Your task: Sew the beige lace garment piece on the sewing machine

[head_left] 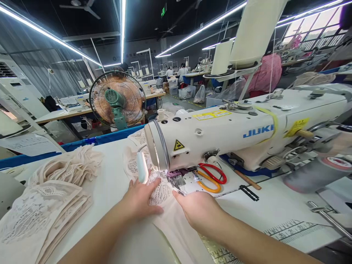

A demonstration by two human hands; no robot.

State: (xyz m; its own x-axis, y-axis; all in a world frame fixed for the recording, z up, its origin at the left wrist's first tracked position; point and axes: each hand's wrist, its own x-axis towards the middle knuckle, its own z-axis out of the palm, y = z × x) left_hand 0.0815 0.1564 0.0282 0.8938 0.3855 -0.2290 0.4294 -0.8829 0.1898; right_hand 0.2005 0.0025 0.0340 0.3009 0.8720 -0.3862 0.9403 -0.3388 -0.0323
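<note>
A beige lace garment piece lies under the head of a white sewing machine, and its plain part trails toward me. My left hand rests on the lace left of the needle area, fingers spread and flat. Close to the needle on the right, my right hand has its fingers closed at the garment's edge; its thumb side touches the cloth, and the other fingertips are hidden. A small pale lamp hangs over my left fingertips. The needle itself is hard to make out.
Red-handled scissors and an orange-handled pair lie right of the needle. Stacked lace pieces are at left. A thread cone lies at right, measuring tape in front. A fan stands behind the table.
</note>
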